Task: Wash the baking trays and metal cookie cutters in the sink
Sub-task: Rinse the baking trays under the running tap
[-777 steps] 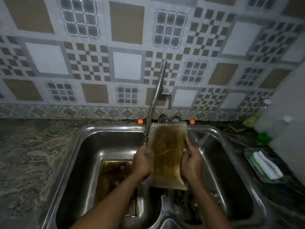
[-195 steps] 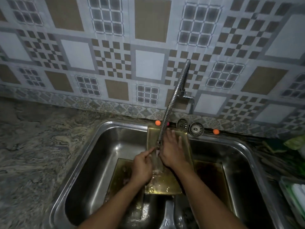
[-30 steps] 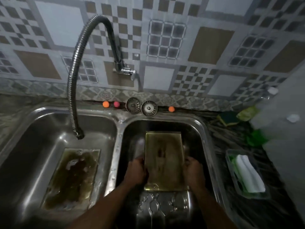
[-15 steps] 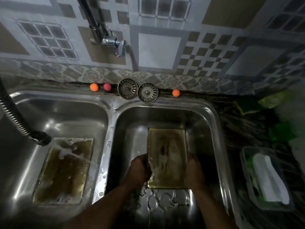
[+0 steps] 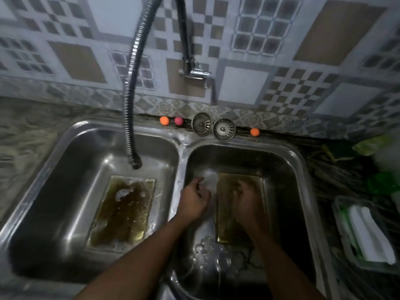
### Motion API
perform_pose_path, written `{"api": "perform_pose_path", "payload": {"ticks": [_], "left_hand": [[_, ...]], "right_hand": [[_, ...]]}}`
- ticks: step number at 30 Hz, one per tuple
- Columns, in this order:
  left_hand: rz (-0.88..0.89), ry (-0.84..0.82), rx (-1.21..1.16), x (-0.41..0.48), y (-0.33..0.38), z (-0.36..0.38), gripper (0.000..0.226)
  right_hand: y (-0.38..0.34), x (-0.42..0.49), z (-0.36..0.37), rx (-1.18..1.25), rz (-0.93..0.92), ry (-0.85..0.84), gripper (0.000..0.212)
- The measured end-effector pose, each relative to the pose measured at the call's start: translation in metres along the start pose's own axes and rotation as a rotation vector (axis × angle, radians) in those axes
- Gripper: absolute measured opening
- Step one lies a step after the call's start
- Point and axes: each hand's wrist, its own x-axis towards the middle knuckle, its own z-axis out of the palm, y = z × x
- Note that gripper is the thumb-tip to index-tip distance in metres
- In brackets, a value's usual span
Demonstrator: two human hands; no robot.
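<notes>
Right basin [image 5: 283, 169], near end: cookie cutters [image 5: 211, 253]. Beyond them, baking tray [image 5: 226, 215] flat on the floor; right hand [image 5: 249, 202] over it, left hand [image 5: 194, 201] beside its left edge. Grips unreadable, blurred. Left basin [image 5: 65, 174]: second tray [image 5: 123, 211] below hose [image 5: 129, 118].

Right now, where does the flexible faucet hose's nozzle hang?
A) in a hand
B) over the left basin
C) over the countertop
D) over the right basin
B: the hose nozzle hangs over the left basin, above the dirty tray lying in it.
</notes>
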Motion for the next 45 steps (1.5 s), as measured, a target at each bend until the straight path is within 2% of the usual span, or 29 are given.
{"api": "perform_pose_path", "payload": {"ticks": [3,5,10,14,16,18,22,25,27,29,33,36,38,43,45], "left_hand": [[0.076,0.111,-0.047,-0.008,0.001,-0.042,0.026],[0.092,0.176,-0.069,-0.014,-0.003,-0.073,0.019],[0.025,0.209,0.021,-0.024,-0.049,-0.151,0.016],[-0.11,0.141,0.173,-0.027,-0.101,-0.198,0.02],[-0.149,0.122,0.293,-0.024,-0.121,-0.217,0.03],[-0.188,0.074,0.425,-0.02,-0.138,-0.23,0.029],[-0.208,-0.064,0.536,-0.014,-0.174,-0.245,0.031],[-0.257,-0.117,0.516,-0.009,-0.191,-0.245,0.017],[-0.292,-0.064,0.479,-0.002,-0.197,-0.243,0.01],[-0.332,-0.005,0.481,0.005,-0.206,-0.24,0.007],[-0.418,-0.027,0.494,0.009,-0.225,-0.239,0.011],[-0.453,-0.032,0.453,0.003,-0.22,-0.24,0.012],[-0.441,-0.005,0.457,0.001,-0.216,-0.239,0.014],[-0.313,0.19,0.313,0.001,-0.191,-0.241,0.017],[-0.242,0.213,0.236,-0.002,-0.171,-0.245,0.013]], "right_hand": [[-0.078,-0.013,0.006,0.322,-0.089,0.105,0.022],[-0.123,-0.027,0.011,0.446,-0.148,0.093,0.024],[-0.194,-0.049,0.056,0.76,-0.013,-0.239,0.012],[-0.192,-0.04,0.114,0.834,0.169,-0.407,0.017],[-0.199,-0.05,0.127,0.74,0.209,-0.428,0.021],[-0.2,-0.063,0.14,0.585,0.193,-0.441,0.019],[-0.195,-0.083,0.163,0.454,0.289,-0.509,0.005],[-0.188,-0.09,0.186,0.33,0.291,-0.56,0.017],[-0.185,-0.091,0.197,0.274,0.269,-0.557,0.02],[-0.184,-0.09,0.206,0.234,0.281,-0.509,0.014],[-0.188,-0.088,0.209,0.087,0.245,-0.498,0.009],[-0.185,-0.09,0.208,0.092,0.223,-0.471,0.009],[-0.185,-0.092,0.204,0.114,0.229,-0.417,0.007],[-0.19,-0.095,0.175,0.228,0.172,-0.335,0.008],[-0.195,-0.098,0.151,0.272,0.131,-0.232,0.01]]}}
